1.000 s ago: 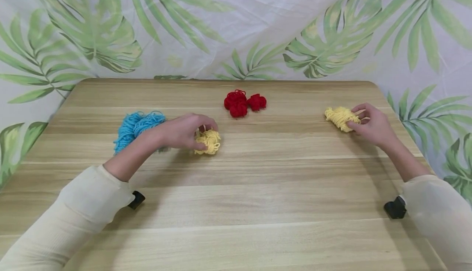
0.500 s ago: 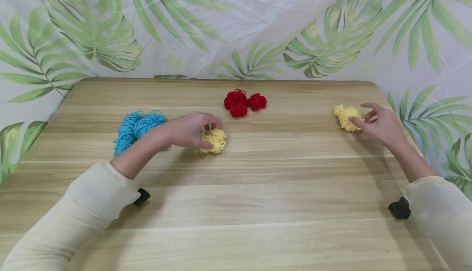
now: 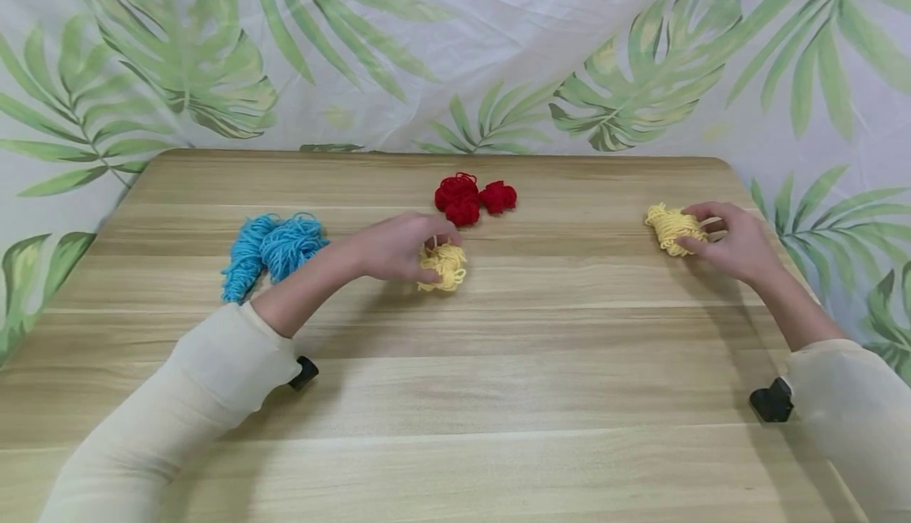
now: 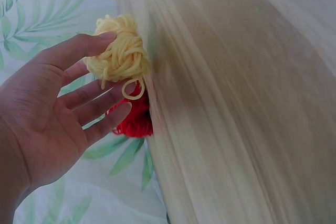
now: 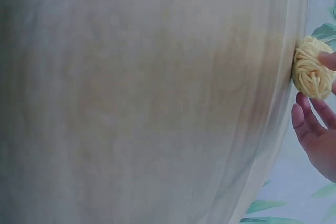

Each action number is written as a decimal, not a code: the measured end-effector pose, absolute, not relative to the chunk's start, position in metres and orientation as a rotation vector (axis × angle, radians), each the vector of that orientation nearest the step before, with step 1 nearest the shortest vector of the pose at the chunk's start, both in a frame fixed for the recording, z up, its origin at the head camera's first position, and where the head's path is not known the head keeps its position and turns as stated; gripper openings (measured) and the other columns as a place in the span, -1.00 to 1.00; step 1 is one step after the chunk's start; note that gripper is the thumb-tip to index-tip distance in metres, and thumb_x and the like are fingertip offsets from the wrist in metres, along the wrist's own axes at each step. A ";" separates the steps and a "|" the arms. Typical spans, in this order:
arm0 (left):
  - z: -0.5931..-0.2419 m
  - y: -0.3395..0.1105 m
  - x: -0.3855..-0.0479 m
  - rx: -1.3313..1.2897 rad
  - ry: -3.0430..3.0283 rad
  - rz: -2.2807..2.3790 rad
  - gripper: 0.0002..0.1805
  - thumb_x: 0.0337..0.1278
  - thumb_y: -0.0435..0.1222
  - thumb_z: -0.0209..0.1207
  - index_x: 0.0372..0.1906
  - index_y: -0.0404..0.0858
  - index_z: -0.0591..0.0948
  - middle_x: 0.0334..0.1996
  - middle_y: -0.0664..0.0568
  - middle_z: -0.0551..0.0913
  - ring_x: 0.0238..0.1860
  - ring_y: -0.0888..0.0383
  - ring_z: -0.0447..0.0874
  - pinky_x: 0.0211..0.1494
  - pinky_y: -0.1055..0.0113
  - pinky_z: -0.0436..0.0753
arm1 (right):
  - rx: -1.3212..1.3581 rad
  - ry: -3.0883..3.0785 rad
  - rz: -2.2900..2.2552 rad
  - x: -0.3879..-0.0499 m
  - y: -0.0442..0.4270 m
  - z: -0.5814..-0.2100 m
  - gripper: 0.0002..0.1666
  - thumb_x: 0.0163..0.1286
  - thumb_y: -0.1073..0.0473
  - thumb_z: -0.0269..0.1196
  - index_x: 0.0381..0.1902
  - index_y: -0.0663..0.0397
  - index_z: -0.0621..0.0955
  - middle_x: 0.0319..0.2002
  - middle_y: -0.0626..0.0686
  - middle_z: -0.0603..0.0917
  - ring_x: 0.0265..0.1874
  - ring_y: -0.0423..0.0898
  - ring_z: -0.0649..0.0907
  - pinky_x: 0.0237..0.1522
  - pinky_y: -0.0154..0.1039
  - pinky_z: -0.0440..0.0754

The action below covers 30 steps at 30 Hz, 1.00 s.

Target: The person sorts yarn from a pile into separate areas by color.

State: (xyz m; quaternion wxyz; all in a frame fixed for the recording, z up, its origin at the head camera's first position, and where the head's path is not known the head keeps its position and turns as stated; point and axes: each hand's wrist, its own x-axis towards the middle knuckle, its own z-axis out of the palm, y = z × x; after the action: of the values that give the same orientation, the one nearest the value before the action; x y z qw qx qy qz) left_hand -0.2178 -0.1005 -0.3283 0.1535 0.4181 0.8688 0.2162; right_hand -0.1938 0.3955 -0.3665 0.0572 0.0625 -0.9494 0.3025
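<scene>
In the head view my left hand [image 3: 402,246] pinches a small yellow bundle of yarn [image 3: 444,267] between thumb and fingers, just above the table's middle. The left wrist view shows the thumb across this yarn [image 4: 119,51], with a loose loop hanging from it and the lower fingers spread. Over at the far right, my right hand [image 3: 733,242] grips a second yellow yarn bundle [image 3: 672,229] at its right end. In the right wrist view the thumb lies on that bundle [image 5: 312,72]; other fingers extend below it, partly cut off by the frame edge.
Red yarn bundles [image 3: 459,198] lie near the back edge, just beyond my left hand. Two blue yarn bundles [image 3: 292,246] sit at the left, close to my left forearm. The wooden table [image 3: 534,396] ends at a leaf-print cloth [image 3: 498,32].
My left hand has carried its yellow yarn rightward, toward the red yarn. The right hand and its yarn shifted slightly right, then stayed there while its raised fingers came down onto the yarn.
</scene>
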 end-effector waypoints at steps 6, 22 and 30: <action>-0.331 -0.081 -0.222 1.230 2.498 0.646 -0.52 0.06 -0.35 0.52 0.09 -0.35 0.64 -0.09 -0.12 0.69 -0.04 -0.05 0.63 0.11 0.09 0.65 | 0.154 -2.896 0.919 -0.196 0.396 -0.368 -0.50 0.30 0.19 0.44 0.09 0.41 0.64 0.01 0.45 0.66 -0.23 -0.12 0.63 -0.33 -0.66 0.43; -0.338 -0.030 -0.228 1.218 2.484 0.744 -0.54 0.16 -0.34 0.45 0.15 -0.35 0.62 -0.02 -0.16 0.68 0.00 -0.01 0.62 0.08 0.20 0.62 | 0.082 -2.945 0.912 -0.195 0.396 -0.369 -0.48 0.31 0.21 0.45 0.13 0.42 0.62 0.01 0.47 0.65 -0.05 0.29 0.64 -0.34 -0.67 0.41; -0.349 -0.009 -0.231 1.200 2.496 0.790 -0.54 0.16 -0.34 0.44 0.15 -0.32 0.61 0.00 -0.14 0.67 0.02 0.02 0.60 0.04 0.24 0.63 | 0.083 -2.948 0.915 -0.196 0.396 -0.368 -0.48 0.31 0.22 0.46 0.13 0.41 0.62 0.01 0.47 0.64 -0.18 -0.04 0.65 -0.34 -0.67 0.42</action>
State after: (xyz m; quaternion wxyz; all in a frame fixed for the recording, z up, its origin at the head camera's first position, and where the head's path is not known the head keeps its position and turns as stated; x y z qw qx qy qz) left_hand -0.2305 -0.0090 -0.3492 0.1305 0.4131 0.8593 0.2719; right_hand -0.1960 0.3960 -0.3677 0.0269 0.0269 -0.9543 0.2963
